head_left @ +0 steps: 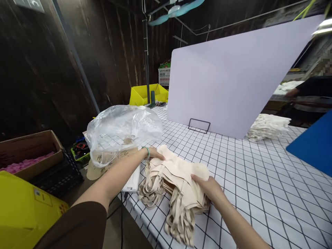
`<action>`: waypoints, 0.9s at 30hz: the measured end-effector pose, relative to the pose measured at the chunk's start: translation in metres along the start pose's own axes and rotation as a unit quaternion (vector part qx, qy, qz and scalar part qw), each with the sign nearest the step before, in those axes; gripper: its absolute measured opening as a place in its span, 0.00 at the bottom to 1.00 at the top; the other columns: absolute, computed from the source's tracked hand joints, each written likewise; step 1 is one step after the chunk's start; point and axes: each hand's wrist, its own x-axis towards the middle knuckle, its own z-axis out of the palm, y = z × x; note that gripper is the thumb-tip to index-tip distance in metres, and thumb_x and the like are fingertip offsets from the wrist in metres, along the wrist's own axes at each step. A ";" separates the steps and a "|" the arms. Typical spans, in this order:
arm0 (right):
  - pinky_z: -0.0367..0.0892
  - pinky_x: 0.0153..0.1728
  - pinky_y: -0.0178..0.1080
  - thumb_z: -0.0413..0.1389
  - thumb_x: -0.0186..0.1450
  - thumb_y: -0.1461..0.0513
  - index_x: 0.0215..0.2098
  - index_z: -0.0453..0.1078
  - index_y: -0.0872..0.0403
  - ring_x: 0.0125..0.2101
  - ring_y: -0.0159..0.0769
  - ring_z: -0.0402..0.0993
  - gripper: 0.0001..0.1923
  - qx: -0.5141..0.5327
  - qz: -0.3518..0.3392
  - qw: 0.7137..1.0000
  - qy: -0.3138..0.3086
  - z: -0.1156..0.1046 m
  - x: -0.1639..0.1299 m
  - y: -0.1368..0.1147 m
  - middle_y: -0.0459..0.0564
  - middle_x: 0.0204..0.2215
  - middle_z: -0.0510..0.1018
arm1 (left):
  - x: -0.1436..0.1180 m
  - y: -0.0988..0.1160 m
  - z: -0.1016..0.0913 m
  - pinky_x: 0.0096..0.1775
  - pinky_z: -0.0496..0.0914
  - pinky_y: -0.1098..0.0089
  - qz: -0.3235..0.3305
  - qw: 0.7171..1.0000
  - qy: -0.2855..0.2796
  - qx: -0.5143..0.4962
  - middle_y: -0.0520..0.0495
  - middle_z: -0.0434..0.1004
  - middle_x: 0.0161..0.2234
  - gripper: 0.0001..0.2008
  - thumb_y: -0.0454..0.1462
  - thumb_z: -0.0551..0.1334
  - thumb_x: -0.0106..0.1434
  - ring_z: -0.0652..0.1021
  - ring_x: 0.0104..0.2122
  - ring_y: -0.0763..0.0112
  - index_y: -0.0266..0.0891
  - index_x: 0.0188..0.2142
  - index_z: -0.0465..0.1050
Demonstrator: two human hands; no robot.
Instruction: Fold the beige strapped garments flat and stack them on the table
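A thick stack of beige strapped garments point(178, 169), which look like bras, lies on the checked table cover near the front edge. Bundles of looped straps hang out of it toward me. My left hand point(157, 154), with a green band at the wrist, grips the far left end of the top layer; some of its fingers are hidden. At the right end, my right hand point(209, 186) holds the stack's side with the thumb on top and the other fingers out of sight beneath.
Left of the stack lie a crumpled clear plastic bag point(124, 124), brown paper with handwriting point(121, 155) and a white box point(132, 181). A large pale panel point(220, 79) stands behind, with a white fabric pile point(268, 126) beside it. A blue panel point(315, 145) juts in at right.
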 end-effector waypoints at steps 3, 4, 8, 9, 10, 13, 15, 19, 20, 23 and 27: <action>0.75 0.37 0.44 0.62 0.52 0.40 0.63 0.55 0.58 0.47 0.53 0.77 0.50 0.054 0.049 0.997 -0.012 -0.001 -0.007 -0.007 0.67 0.53 0.74 | 0.004 -0.005 0.002 0.26 0.70 0.71 0.001 0.999 -0.020 -0.030 0.42 0.83 0.35 0.30 0.51 0.77 0.34 0.81 0.32 0.61 0.38 0.34 0.75; 0.75 0.38 0.44 0.63 0.51 0.41 0.64 0.53 0.58 0.48 0.53 0.76 0.51 0.073 0.053 0.996 -0.005 -0.002 -0.009 -0.009 0.67 0.54 0.73 | 0.007 -0.006 0.002 0.25 0.70 0.71 -0.001 0.999 -0.027 -0.040 0.42 0.83 0.34 0.30 0.51 0.77 0.35 0.81 0.31 0.61 0.37 0.34 0.75; 0.74 0.42 0.49 0.69 0.49 0.46 0.61 0.58 0.59 0.50 0.56 0.75 0.49 0.158 0.062 0.985 0.013 -0.004 -0.014 -0.014 0.70 0.54 0.73 | 0.013 -0.011 0.001 0.23 0.71 0.70 -0.011 0.995 -0.054 -0.082 0.39 0.83 0.31 0.28 0.50 0.77 0.36 0.81 0.28 0.60 0.35 0.32 0.76; 0.75 0.42 0.49 0.69 0.49 0.48 0.59 0.60 0.59 0.49 0.56 0.76 0.47 0.181 0.063 0.981 0.009 -0.004 -0.014 -0.015 0.70 0.53 0.74 | 0.013 -0.012 0.001 0.24 0.72 0.69 -0.011 0.993 -0.062 -0.095 0.39 0.83 0.31 0.27 0.49 0.77 0.37 0.81 0.28 0.60 0.34 0.32 0.76; 0.76 0.40 0.48 0.69 0.51 0.49 0.58 0.61 0.60 0.48 0.54 0.77 0.43 0.204 0.062 0.977 0.001 -0.004 -0.015 -0.015 0.69 0.52 0.76 | 0.012 -0.012 0.001 0.24 0.73 0.69 -0.009 0.991 -0.072 -0.110 0.38 0.83 0.31 0.26 0.47 0.77 0.37 0.82 0.29 0.59 0.34 0.32 0.76; 0.77 0.37 0.41 0.67 0.56 0.53 0.54 0.65 0.58 0.42 0.45 0.80 0.32 0.271 0.042 0.961 -0.021 -0.005 -0.016 -0.017 0.63 0.48 0.79 | 0.006 -0.010 0.001 0.30 0.77 0.67 0.004 0.981 -0.105 -0.162 0.38 0.84 0.35 0.23 0.43 0.77 0.40 0.83 0.34 0.57 0.35 0.33 0.77; 0.77 0.37 0.39 0.66 0.58 0.56 0.53 0.66 0.56 0.41 0.41 0.80 0.28 0.303 0.022 0.953 -0.022 -0.007 -0.016 -0.018 0.60 0.48 0.80 | 0.001 -0.005 0.000 0.35 0.78 0.67 0.017 0.972 -0.122 -0.199 0.39 0.84 0.37 0.21 0.41 0.76 0.42 0.83 0.37 0.57 0.35 0.36 0.78; 0.77 0.39 0.38 0.68 0.57 0.56 0.57 0.63 0.55 0.44 0.40 0.79 0.33 0.323 0.001 0.946 -0.007 -0.016 -0.008 -0.017 0.58 0.52 0.78 | -0.001 0.003 -0.003 0.41 0.78 0.68 0.036 0.956 -0.137 -0.256 0.41 0.84 0.40 0.20 0.37 0.74 0.45 0.83 0.40 0.60 0.35 0.39 0.78; 0.77 0.40 0.38 0.68 0.57 0.55 0.58 0.62 0.55 0.45 0.40 0.79 0.35 0.321 0.002 0.947 -0.003 -0.017 -0.005 -0.015 0.58 0.53 0.77 | 0.001 0.003 -0.002 0.41 0.78 0.69 0.035 0.954 -0.138 -0.265 0.41 0.84 0.40 0.19 0.37 0.73 0.45 0.83 0.40 0.61 0.35 0.39 0.78; 0.77 0.38 0.39 0.68 0.57 0.55 0.60 0.59 0.57 0.45 0.43 0.79 0.38 0.303 0.026 0.953 0.004 -0.018 0.004 -0.010 0.62 0.53 0.77 | 0.010 -0.001 0.006 0.40 0.79 0.69 0.012 0.952 -0.140 -0.273 0.42 0.85 0.37 0.17 0.35 0.72 0.47 0.84 0.37 0.63 0.34 0.37 0.78; 0.77 0.37 0.41 0.68 0.56 0.56 0.60 0.59 0.58 0.45 0.44 0.78 0.40 0.267 0.048 0.962 0.016 -0.016 0.011 -0.009 0.64 0.53 0.76 | 0.025 -0.010 0.017 0.35 0.79 0.67 -0.029 0.954 -0.136 -0.265 0.41 0.84 0.31 0.12 0.38 0.70 0.50 0.83 0.30 0.62 0.33 0.33 0.77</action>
